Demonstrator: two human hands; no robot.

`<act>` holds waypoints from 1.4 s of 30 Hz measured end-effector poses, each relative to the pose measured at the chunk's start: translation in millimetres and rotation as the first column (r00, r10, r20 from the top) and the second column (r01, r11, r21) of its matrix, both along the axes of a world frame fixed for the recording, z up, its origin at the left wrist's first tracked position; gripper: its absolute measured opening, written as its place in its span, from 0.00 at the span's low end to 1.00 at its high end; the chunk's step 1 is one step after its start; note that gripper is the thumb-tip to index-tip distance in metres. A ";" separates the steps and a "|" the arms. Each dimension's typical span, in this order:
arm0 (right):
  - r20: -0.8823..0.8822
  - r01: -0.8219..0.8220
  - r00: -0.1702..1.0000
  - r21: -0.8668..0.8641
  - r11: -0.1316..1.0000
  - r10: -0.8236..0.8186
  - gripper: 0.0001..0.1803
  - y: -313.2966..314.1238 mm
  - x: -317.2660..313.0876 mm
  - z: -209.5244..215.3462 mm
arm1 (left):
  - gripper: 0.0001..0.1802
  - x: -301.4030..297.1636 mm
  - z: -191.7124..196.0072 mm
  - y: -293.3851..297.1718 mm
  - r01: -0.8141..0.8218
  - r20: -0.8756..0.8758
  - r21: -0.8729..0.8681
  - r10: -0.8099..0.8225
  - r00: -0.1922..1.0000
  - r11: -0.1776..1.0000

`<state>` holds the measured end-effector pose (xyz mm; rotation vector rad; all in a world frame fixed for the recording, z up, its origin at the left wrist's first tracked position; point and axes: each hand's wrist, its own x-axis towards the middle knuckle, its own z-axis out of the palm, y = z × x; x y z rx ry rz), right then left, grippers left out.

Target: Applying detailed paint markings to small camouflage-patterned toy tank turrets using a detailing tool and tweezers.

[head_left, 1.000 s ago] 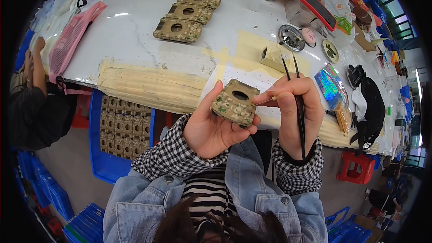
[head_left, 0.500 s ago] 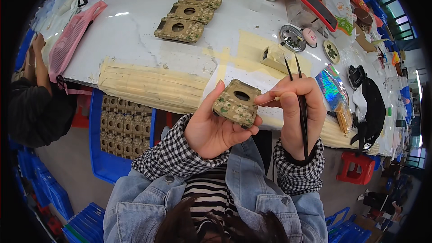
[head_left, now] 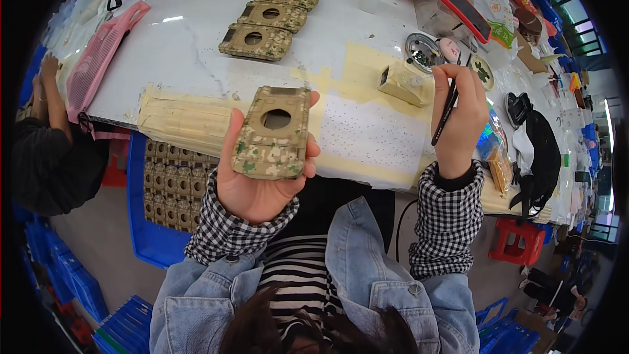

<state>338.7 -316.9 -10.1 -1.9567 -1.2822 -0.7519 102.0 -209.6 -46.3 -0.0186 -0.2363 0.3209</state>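
My left hand [head_left: 254,198] is wrapped round a camouflage model tank hull [head_left: 270,151], tilted so its round top opening faces up. It is raised near the table's front edge. Dark tweezers [head_left: 444,118] rest in my right hand [head_left: 466,115], which is closed around them. Its bent fingertips are just below a round metal dish [head_left: 419,44] of small dark green pieces. Whether the fingertips pinch anything else is too small to tell. Between the hands lies a white sheet [head_left: 370,134] with many tiny dots.
More camouflage hulls [head_left: 255,40] stand in a row at the back. A blue crate [head_left: 139,223] at lower left holds many others. Beside the dish are a pale taped block [head_left: 401,84] and a red-edged phone [head_left: 455,3]. Another person [head_left: 56,151] sits at far left.
My right hand has moved away from the hull, up and right toward the dish, with the tweezers. The left hand has shifted left and turned the hull more upright.
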 end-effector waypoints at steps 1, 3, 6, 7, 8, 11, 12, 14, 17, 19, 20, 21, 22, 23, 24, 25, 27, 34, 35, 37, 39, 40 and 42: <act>-0.029 -0.007 1.000 -0.031 1.000 0.006 0.06 0.1 1.2 -3.6 | 0.42 -2.0 -0.4 2.6 -0.035 0.016 0.010 0.034 0.999 0.999; -0.044 -0.006 0.999 -0.081 0.997 0.003 0.07 -1.2 -0.4 -3.6 | 0.43 -5.0 -0.9 8.3 -0.082 0.013 0.041 0.082 0.997 0.996; -0.115 -0.080 0.991 -0.064 0.995 0.073 0.13 -13.7 -4.1 -0.2 | 0.43 -7.4 -4.4 10.8 -0.124 -0.001 0.067 0.124 0.992 0.990; -0.148 -0.116 0.983 -0.040 0.992 0.109 0.16 -20.0 -7.1 1.0 | 0.43 -7.4 -5.2 11.2 -0.129 -0.010 0.074 0.130 0.991 0.989; -0.282 -0.214 0.936 0.019 0.977 0.211 0.18 -24.9 -13.1 1.4 | 0.43 -7.2 -6.1 11.5 -0.134 -0.019 0.081 0.136 0.991 0.988; -0.593 -0.386 0.704 0.143 0.911 0.391 0.25 -43.4 -35.2 0.0 | 0.43 -5.6 -8.8 12.7 -0.151 -0.021 0.085 0.153 0.988 0.985; -0.628 -0.384 0.703 0.061 0.921 0.334 0.25 -46.1 -42.2 4.5 | 0.43 -3.8 -9.8 12.8 -0.145 -0.018 0.087 0.147 0.989 0.986; -0.715 -0.466 0.632 -0.041 0.884 0.300 0.23 -48.0 -41.7 -0.2 | 0.43 -1.0 -11.8 12.2 -0.135 -0.014 0.092 0.137 0.990 0.987; -0.777 -0.529 0.489 0.097 0.843 0.396 0.10 -38.6 -40.0 -11.6 | 0.45 1.6 -8.2 8.9 -0.103 -0.060 0.134 0.112 0.992 0.986; -0.806 -0.539 0.430 0.132 0.832 0.407 0.08 -32.3 -39.4 -16.8 | 0.44 2.3 -7.7 7.1 -0.116 -0.056 0.150 0.126 0.990 0.982; -0.834 -0.518 0.396 0.142 0.844 0.384 0.08 -29.8 -40.6 -19.5 | 0.44 2.5 -7.7 6.8 -0.122 -0.054 0.158 0.132 0.990 0.980; -0.860 -0.495 0.360 0.151 0.856 0.360 0.08 -28.0 -41.5 -22.1 | 0.44 2.3 -7.8 7.0 -0.127 -0.056 0.166 0.138 0.989 0.978; -0.870 -0.482 0.345 0.158 0.862 0.353 0.08 -27.0 -41.6 -24.8 | 0.44 2.1 -8.0 7.3 -0.132 -0.058 0.175 0.144 0.988 0.976; -0.879 -0.468 0.329 0.165 0.868 0.345 0.08 -26.4 -41.6 -27.4 | 0.43 2.1 -8.2 7.6 -0.136 -0.060 0.183 0.150 0.987 0.974; -0.888 -0.454 0.313 0.171 0.874 0.336 0.07 -26.2 -41.9 -28.9 | 0.43 2.5 -9.1 7.6 -0.137 -0.054 0.187 0.150 0.987 0.973; -0.881 -0.462 0.318 0.178 0.869 0.350 0.07 -25.9 -42.5 -29.5 | 0.43 3.4 -10.4 7.7 -0.137 -0.048 0.191 0.149 0.988 0.972; -0.842 -0.501 0.396 0.135 0.855 0.366 0.06 -25.3 -39.2 -29.6 | 0.43 4.6 -11.1 6.6 -0.133 -0.055 0.187 0.146 0.988 0.973; -0.846 -0.488 0.399 0.132 0.863 0.355 0.06 -24.8 -37.8 -35.0 | 0.44 6.3 -11.2 4.7 -0.135 -0.077 0.163 0.149 0.986 0.977; -0.848 -0.488 0.398 0.128 0.863 0.351 0.06 -24.6 -37.9 -35.3 | 0.45 6.7 -11.8 4.3 -0.149 -0.075 0.160 0.163 0.984 0.976; -0.852 -0.487 0.395 0.123 0.864 0.344 0.06 -24.2 -37.6 -35.8 | 0.38 6.5 -9.4 0.1 -0.182 -0.137 0.099 0.194 0.971 0.978; -0.856 -0.484 0.391 0.121 0.867 0.337 0.06 -23.7 -37.6 -35.9 | 0.35 6.1 -8.7 -1.3 -0.192 -0.168 0.070 0.201 0.965 0.979; -0.858 -0.482 0.389 0.119 0.868 0.334 0.06 -23.7 -37.6 -35.7 | 0.35 5.8 -9.3 -1.1 -0.184 -0.167 0.072 0.194 0.967 0.980; -0.855 -0.508 0.403 0.088 0.857 0.327 0.07 -24.7 -36.3 -34.5 | 0.36 5.1 -11.2 -0.3 -0.171 -0.159 0.073 0.181 0.970 0.982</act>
